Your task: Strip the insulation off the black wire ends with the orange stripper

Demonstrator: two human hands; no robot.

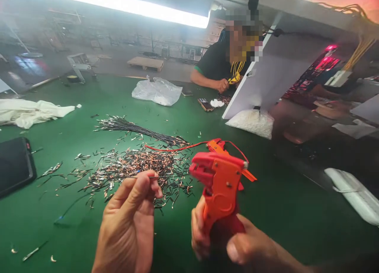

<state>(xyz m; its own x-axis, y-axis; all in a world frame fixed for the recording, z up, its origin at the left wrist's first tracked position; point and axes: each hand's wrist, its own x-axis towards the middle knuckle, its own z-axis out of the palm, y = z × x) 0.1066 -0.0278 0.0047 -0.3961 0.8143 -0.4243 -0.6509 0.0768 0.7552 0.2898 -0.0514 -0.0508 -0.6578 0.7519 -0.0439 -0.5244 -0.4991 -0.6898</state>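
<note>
My left hand [130, 221] pinches a thin dark wire [154, 177] between thumb and fingertips, its tip pointing right. My right hand [219, 237] is wrapped around the handles of an orange and red wire stripper [226, 182]. The stripper's jaws face left, a short gap away from the wire tip. Behind my left hand lies a heap of cut wire scraps [142, 162], black with copper ends. A bundle of black wires [139, 129] with pale metal ends rests beyond the heap.
A second orange tool [217, 145] with a red cord lies behind the stripper. Around the green table [74, 135] are a black phone [14, 166], a white cloth [32, 111], a plastic bag [156, 90] and a white panel [266, 71]. Across from me, a person [213, 60] holds a yellow tool.
</note>
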